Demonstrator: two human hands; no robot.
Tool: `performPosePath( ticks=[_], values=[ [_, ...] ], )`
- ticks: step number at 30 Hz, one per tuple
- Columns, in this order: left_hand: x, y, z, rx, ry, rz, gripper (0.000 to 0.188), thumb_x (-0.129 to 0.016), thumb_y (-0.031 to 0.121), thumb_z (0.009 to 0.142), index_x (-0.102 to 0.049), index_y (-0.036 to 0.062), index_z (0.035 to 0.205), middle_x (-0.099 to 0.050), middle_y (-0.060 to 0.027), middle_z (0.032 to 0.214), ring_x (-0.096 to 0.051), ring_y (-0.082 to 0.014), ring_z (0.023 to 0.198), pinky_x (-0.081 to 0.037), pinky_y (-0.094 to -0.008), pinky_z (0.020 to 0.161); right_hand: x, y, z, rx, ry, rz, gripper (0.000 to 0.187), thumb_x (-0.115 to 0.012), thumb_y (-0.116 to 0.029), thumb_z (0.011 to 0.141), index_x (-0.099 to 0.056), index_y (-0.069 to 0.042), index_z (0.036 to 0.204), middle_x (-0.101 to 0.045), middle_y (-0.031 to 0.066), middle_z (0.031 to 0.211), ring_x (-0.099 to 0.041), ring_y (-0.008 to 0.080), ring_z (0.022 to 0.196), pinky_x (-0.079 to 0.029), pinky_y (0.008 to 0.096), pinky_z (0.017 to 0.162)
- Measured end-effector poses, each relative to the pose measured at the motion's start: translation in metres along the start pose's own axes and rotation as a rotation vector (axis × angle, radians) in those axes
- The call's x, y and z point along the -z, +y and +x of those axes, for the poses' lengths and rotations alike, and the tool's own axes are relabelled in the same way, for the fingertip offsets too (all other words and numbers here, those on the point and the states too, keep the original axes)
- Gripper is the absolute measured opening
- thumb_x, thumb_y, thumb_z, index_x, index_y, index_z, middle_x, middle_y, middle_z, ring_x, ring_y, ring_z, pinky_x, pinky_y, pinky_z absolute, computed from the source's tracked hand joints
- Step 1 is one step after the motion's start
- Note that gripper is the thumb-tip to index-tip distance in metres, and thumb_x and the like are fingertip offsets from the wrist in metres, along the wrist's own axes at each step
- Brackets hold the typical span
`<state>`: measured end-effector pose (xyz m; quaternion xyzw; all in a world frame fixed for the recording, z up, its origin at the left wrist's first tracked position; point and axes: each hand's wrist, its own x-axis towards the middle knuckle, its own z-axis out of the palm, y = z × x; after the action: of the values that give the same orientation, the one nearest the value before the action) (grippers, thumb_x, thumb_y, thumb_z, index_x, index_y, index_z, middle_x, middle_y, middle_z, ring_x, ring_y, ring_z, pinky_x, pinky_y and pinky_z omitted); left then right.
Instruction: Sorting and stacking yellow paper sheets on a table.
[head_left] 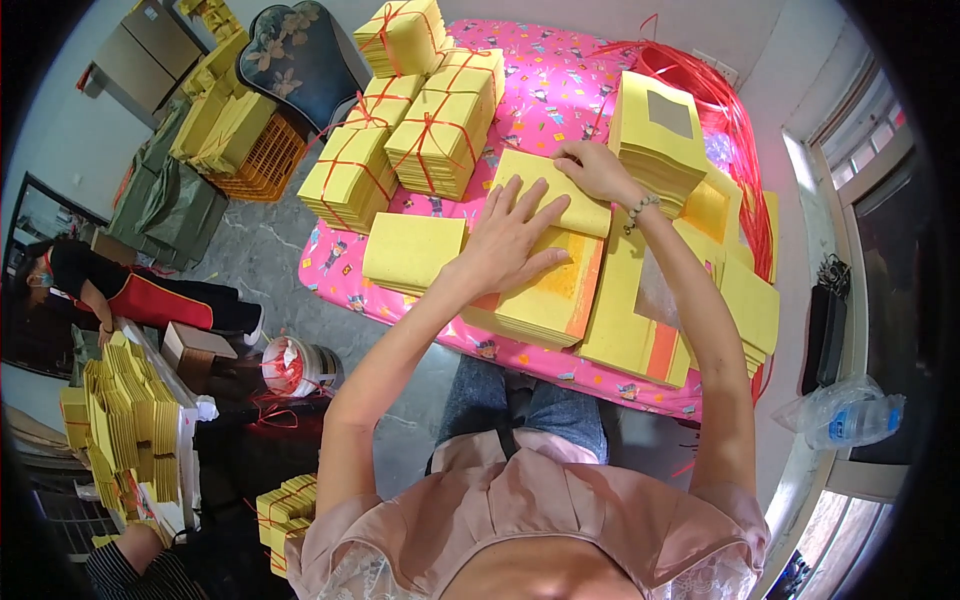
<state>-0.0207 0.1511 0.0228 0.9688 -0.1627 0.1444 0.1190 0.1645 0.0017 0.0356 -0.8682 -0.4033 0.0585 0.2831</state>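
A stack of yellow paper (525,310) with an orange strip and gold patch lies in front of me on the pink-covered table. A folded yellow sheet (582,215) covers its far part. My left hand (515,235) rests flat across the sheet and the stack, fingers spread. At the sheet's far right corner, my right hand (600,172) has its fingers curled in on the paper; their tips are partly hidden. A smaller yellow stack (415,248) sits just left of my left hand. Right of the paper lie more yellow sheets (615,330), some with grey and orange patches.
Yellow bundles tied with red string (435,140) stand at the far left of the table (545,80). A tall yellow stack (655,130) and coiled red string (690,80) are at the far right. Another person (150,295) bends beside yellow stacks (130,410) at left, near a bucket (325,370).
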Motion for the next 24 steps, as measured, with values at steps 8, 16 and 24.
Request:
performPosePath(
  ticks=[8, 16, 24],
  values=[
    [0.0, -0.001, 0.0, 0.002, -0.031, -0.023, 0.073, -0.05, 0.061, 0.094, -0.033, 0.0222, 0.154, -0.032, -0.0161, 0.157, -0.027, -0.0484, 0.142, -0.024, -0.0583, 0.116, 0.0, -0.003, -0.001, -0.03, 0.007, 0.023, 0.028, -0.059, -0.025, 0.092, -0.071, -0.002, 0.104, -0.072, 0.018, 0.095, -0.068, 0.0333, 0.09, -0.051, 0.0429, 0.081],
    [0.001, -0.002, -0.002, 0.01, -0.064, -0.043, 0.075, -0.05, 0.064, 0.093, -0.033, 0.0224, 0.154, -0.032, -0.0166, 0.157, -0.024, -0.0492, 0.143, -0.022, -0.0591, 0.117, -0.002, -0.001, -0.001, -0.019, 0.021, 0.046, 0.028, -0.06, -0.025, 0.092, -0.071, -0.002, 0.105, -0.072, 0.0182, 0.094, -0.069, 0.033, 0.089, -0.051, 0.0432, 0.081],
    [-0.002, -0.002, 0.0, 0.01, -0.089, -0.077, 0.077, -0.047, 0.067, 0.092, -0.038, 0.0195, 0.152, -0.033, -0.0186, 0.156, -0.02, -0.0511, 0.145, -0.02, -0.0607, 0.118, -0.008, -0.002, -0.02, 0.106, 0.209, -0.139, 0.029, -0.06, -0.023, 0.095, -0.065, -0.002, 0.114, -0.065, 0.0198, 0.113, -0.064, 0.0324, 0.099, -0.05, 0.0425, 0.087]
  ],
)
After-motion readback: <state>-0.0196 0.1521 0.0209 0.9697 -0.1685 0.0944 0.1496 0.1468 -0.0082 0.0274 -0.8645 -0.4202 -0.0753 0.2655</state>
